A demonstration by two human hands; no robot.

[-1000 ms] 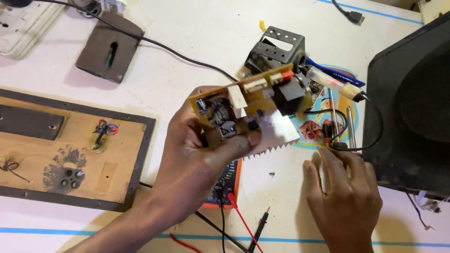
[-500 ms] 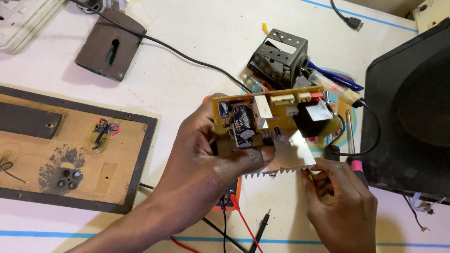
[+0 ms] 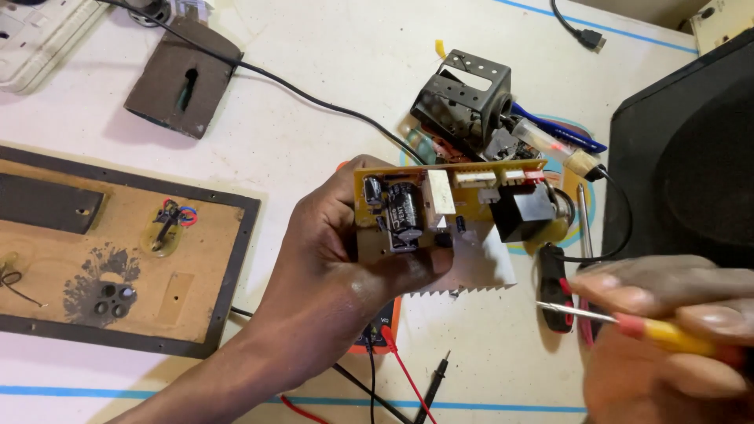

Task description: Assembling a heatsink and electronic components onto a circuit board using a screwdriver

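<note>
1. A circuit board (image 3: 448,208) is gripped in the left hand (image 3: 345,259), raised above the white table (image 3: 330,71) near the middle of the view; the fingers are closed round its left end and the thumb is pressed across the lower edge

2. The board is held with its component side towards the camera and its long axis running left to right; a large dark capacitor (image 3: 402,210) is seen near the grip, a black block (image 3: 522,210) at the far right end, and a toothed metal heat sink (image 3: 479,271) along the bottom

3. A screwdriver (image 3: 628,322) with a yellow and red handle is clasped in the right hand (image 3: 667,338), blurred at the lower right; its thin shaft is pointed left, towards the board's right end

4. The board lies up and to the left of the screwdriver tip, near it but not touched; the right hand is the nearer one to the free end

5. A black-handled tool (image 3: 556,294) is left on the table just below the board's right end, with a meter (image 3: 377,334) and its leads under the left wrist

6. A wooden panel (image 3: 118,251) is seen at left and a black speaker box (image 3: 683,165) at right
</note>
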